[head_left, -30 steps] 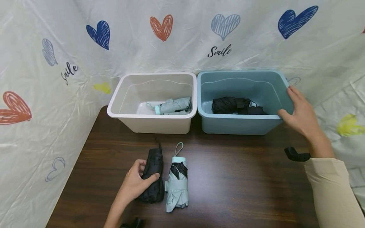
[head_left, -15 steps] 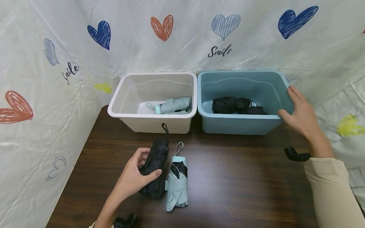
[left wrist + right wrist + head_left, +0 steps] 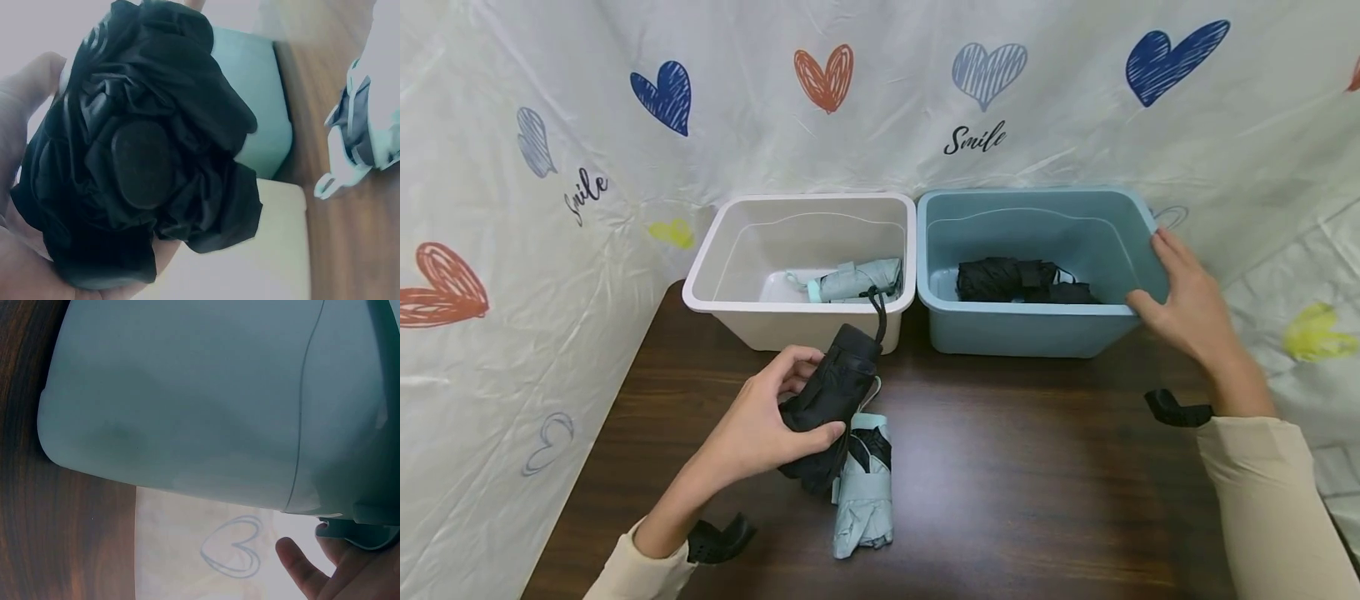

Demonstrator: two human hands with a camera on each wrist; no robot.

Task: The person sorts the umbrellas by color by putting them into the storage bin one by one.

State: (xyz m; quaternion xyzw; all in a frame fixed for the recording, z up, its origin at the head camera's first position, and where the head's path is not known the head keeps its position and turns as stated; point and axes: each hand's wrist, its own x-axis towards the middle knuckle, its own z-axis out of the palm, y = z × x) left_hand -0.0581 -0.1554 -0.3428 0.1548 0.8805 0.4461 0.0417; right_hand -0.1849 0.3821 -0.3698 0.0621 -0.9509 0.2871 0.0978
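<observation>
My left hand [image 3: 760,421] holds a folded black umbrella [image 3: 827,392], fingers round its far side and thumb across the near side. Its wrist loop points up toward the white bin, and it is tilted to the right. In the left wrist view the umbrella's end [image 3: 140,165] faces the camera. A folded pale green umbrella [image 3: 865,512] lies on the table, its top partly covered by the black one. My right hand [image 3: 1187,308] grips the blue bin [image 3: 1015,332] at its front right corner. In the right wrist view, fingers [image 3: 300,569] show beside the bin's rim.
The white bin [image 3: 790,327] stands left of the blue one, with pale green umbrellas [image 3: 861,277] inside. Black umbrellas [image 3: 996,279] lie in the blue bin. Behind both hangs a white cloth [image 3: 887,150] printed with hearts. The table [image 3: 1022,475] is dark wood.
My left hand has lifted the black umbrella off the table and carried it up and right toward the white bin, tilting it. The right hand stays on the blue bin.
</observation>
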